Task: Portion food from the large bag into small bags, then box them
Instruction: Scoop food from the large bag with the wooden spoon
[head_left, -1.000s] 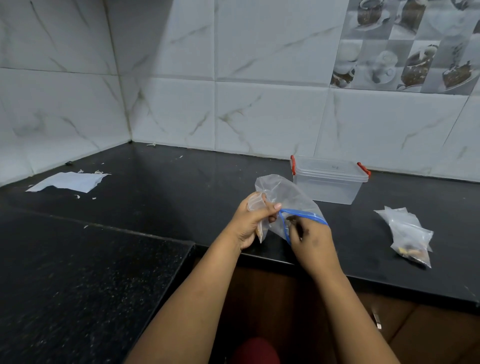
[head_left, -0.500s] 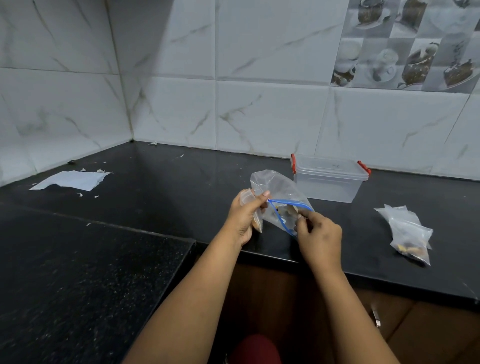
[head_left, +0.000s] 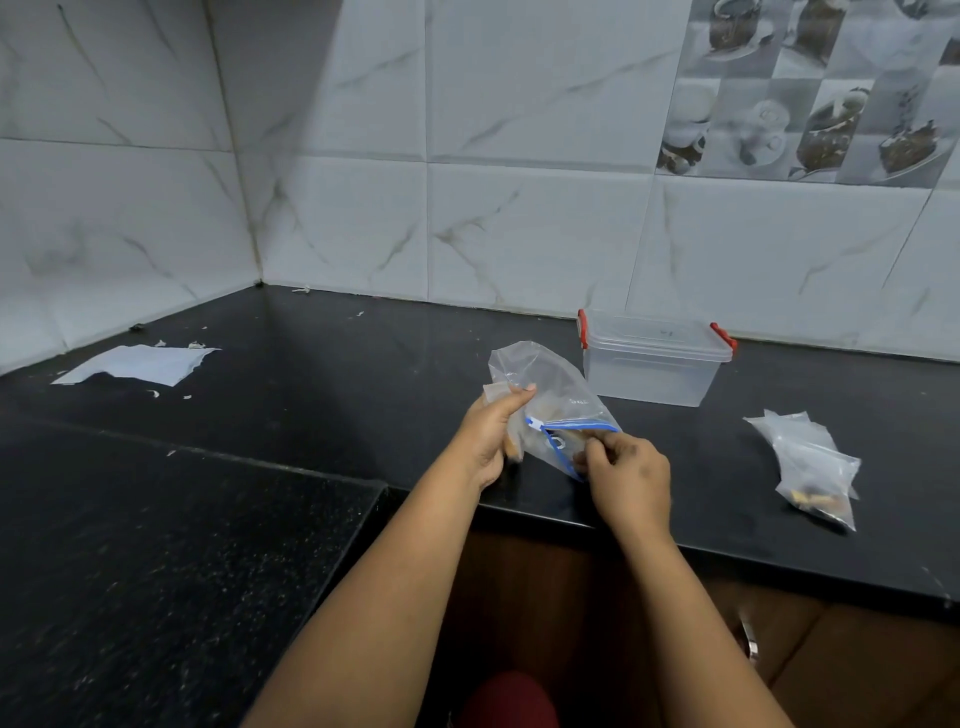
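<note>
- The left hand (head_left: 491, 434) is closed around one side of a clear zip bag (head_left: 550, 402), thumb on top, holding it up just above the front edge of the black counter (head_left: 322, 384).
- The right hand (head_left: 626, 475) pinches the bag's blue zip edge (head_left: 571, 427) between thumb and fingertips, at the end nearest the person.
- The mouth of the bag gapes a little between the two hands; something brownish shows inside, too blurred to tell what.
- A clear lidded box (head_left: 652, 366) with red clasps stands just behind the bag, near the back wall, its lid on.
- A heap of small clear bags (head_left: 810, 462) lies well to the right of the hands, close to the counter's front edge; the nearest one holds a few dark and tan bits in its bottom corner.
- A torn piece of white paper (head_left: 137, 364) lies far to the left by the side wall, with small scraps around it.
- Between the paper and the hands the counter is open dark stone.
- The counter turns a corner at lower left, and its inner edge meets the front edge just left of the left forearm.
- Both forearms reach over the front edge, above the brown cabinet front (head_left: 561, 597).
</note>
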